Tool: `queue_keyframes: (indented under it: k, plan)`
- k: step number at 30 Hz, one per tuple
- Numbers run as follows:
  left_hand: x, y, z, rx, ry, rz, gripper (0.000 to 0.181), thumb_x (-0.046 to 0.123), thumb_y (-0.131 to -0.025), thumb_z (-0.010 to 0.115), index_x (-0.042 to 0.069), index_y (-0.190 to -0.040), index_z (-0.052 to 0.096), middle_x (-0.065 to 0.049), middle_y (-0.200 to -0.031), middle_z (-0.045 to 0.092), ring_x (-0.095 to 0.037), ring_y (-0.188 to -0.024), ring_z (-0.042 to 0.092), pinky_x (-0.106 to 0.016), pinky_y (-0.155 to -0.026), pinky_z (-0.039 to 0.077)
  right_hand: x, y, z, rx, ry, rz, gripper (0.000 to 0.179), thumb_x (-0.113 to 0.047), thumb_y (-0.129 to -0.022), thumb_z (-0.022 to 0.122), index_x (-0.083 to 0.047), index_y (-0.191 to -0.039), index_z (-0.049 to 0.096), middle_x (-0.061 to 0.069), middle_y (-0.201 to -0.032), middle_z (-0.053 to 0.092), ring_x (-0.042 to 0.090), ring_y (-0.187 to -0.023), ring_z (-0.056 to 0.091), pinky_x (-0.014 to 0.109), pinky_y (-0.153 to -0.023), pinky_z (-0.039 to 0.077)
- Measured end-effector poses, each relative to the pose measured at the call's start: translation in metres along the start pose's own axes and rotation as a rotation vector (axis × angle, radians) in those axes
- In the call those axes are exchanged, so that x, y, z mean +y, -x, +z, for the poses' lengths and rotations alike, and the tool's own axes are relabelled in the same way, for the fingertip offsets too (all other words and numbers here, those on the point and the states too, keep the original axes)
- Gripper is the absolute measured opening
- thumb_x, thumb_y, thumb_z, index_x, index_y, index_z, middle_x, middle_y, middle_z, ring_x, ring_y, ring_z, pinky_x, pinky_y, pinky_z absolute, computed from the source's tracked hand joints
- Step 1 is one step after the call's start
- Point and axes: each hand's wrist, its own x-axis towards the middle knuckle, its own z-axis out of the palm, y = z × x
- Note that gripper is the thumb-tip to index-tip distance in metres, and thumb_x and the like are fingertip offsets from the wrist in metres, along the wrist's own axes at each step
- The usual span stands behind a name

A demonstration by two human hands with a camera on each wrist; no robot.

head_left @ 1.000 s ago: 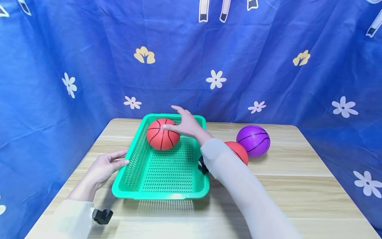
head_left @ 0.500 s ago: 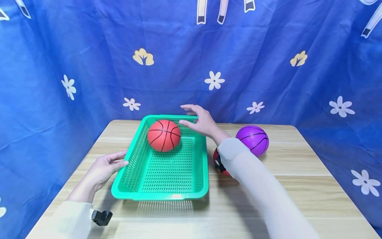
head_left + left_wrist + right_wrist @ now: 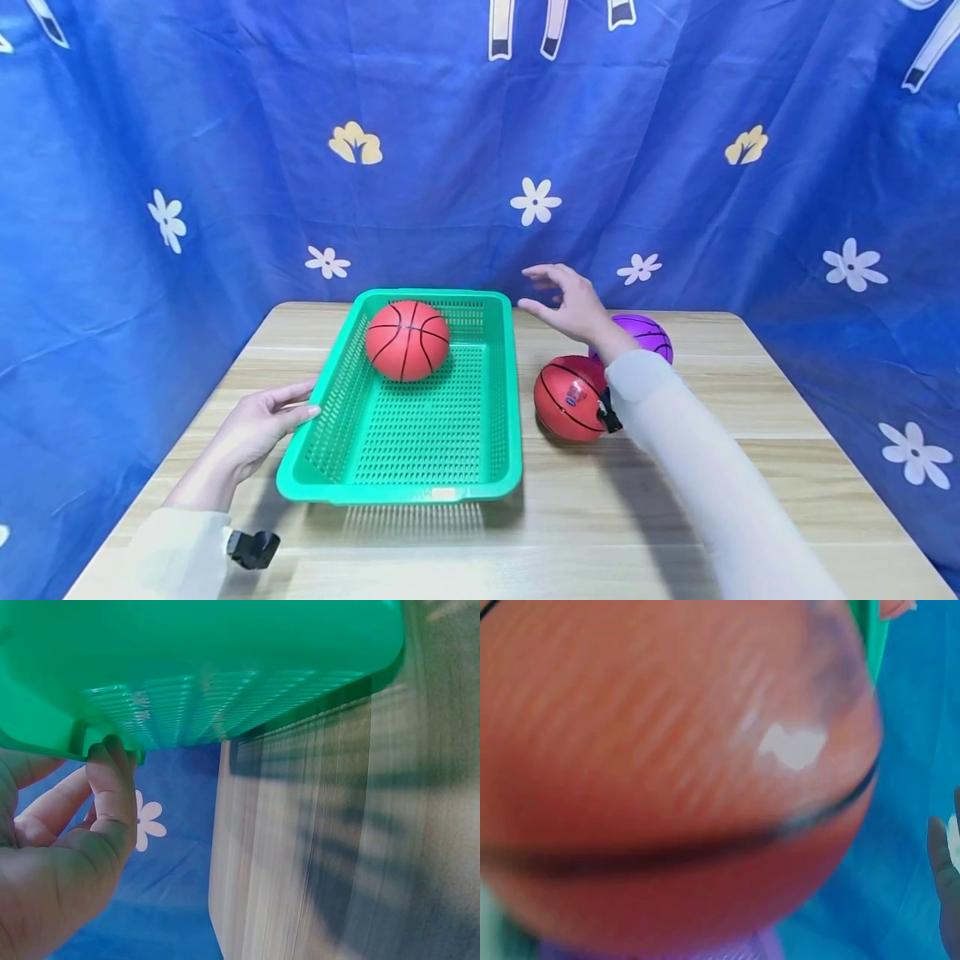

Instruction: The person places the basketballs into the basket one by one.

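Note:
My left hand (image 3: 258, 425) pinches the left rim of a green perforated plastic basket (image 3: 399, 493), thumb on top and fingers under the edge. In the left wrist view those fingers (image 3: 112, 787) curl up beneath the rim. A red basketball (image 3: 408, 342) with black lines sits inside the basket toward its far left. My right hand (image 3: 573, 304) holds nothing and hovers right of the basket, thumb and fingers spread apart. Below its wrist a second red basketball (image 3: 564, 400) rests on the table; this ball fills most of the right wrist view. Behind my right forearm, a purple basketball (image 3: 647, 333) is partly hidden.
Everything stands on a pale wood-grain table (image 3: 720, 500). A blue curtain (image 3: 450, 167) with white flowers hangs just behind the table's far edge and along both sides. A black wrist camera (image 3: 253, 548) sits at my left cuff.
My right hand has come off the red basketball in the basket and moved right, past the rim. The second red basketball shows more fully now. My left hand stays on the rim.

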Motion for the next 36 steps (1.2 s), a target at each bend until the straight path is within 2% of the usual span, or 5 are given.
queue_keyframes:
  k: [10, 15, 18, 23, 36]
  plan:
    - [-0.001, -0.001, 0.001, 0.005, 0.005, -0.010, 0.061, 0.025, -0.095, 0.061, -0.003, -0.143, 0.037, -0.024, -0.143, 0.039, 0.008, -0.097, 0.053, -0.013, -0.085, 0.045, 0.036, 0.027, -0.036, 0.042, 0.107, 0.090, 0.046, -0.031, -0.088, 0.070, -0.009, -0.127, 0.059, 0.010, -0.118, 0.059, 0.027, -0.108, 0.058, 0.046, -0.091, 0.047]
    - [-0.001, 0.000, 0.001, -0.005, 0.015, -0.002, 0.060, 0.024, -0.096, 0.061, -0.004, -0.143, 0.036, -0.025, -0.142, 0.039, 0.007, -0.098, 0.053, -0.014, -0.085, 0.046, 0.052, 0.041, -0.049, 0.049, 0.189, 0.129, 0.051, -0.037, -0.088, 0.068, -0.009, -0.128, 0.057, 0.012, -0.119, 0.059, 0.030, -0.112, 0.054, 0.051, -0.097, 0.038]
    - [-0.001, 0.000, 0.001, -0.006, 0.022, -0.001, 0.060, 0.023, -0.096, 0.060, -0.004, -0.144, 0.036, -0.025, -0.142, 0.039, 0.008, -0.098, 0.052, -0.013, -0.085, 0.045, 0.060, 0.049, -0.055, 0.047, 0.215, 0.164, 0.054, -0.039, -0.087, 0.068, -0.010, -0.131, 0.056, 0.014, -0.128, 0.055, 0.033, -0.121, 0.046, 0.056, -0.102, 0.031]
    - [-0.001, 0.000, 0.001, -0.001, 0.012, -0.002, 0.061, 0.024, -0.096, 0.061, -0.004, -0.144, 0.036, -0.024, -0.143, 0.039, 0.009, -0.098, 0.051, -0.012, -0.085, 0.044, 0.071, 0.064, -0.061, 0.050, 0.216, 0.237, 0.060, -0.041, -0.085, 0.070, -0.016, -0.136, 0.052, 0.013, -0.139, 0.044, 0.036, -0.132, 0.032, 0.064, -0.104, 0.024]
    - [0.001, 0.001, 0.001, 0.000, 0.040, 0.009, 0.060, 0.022, -0.095, 0.061, -0.005, -0.143, 0.036, -0.026, -0.141, 0.039, 0.007, -0.099, 0.053, -0.012, -0.085, 0.044, 0.099, 0.109, -0.061, 0.085, 0.115, 0.302, 0.078, -0.033, -0.077, 0.080, -0.019, -0.144, 0.044, 0.021, -0.145, 0.031, 0.043, -0.131, 0.029, 0.069, -0.098, 0.029]
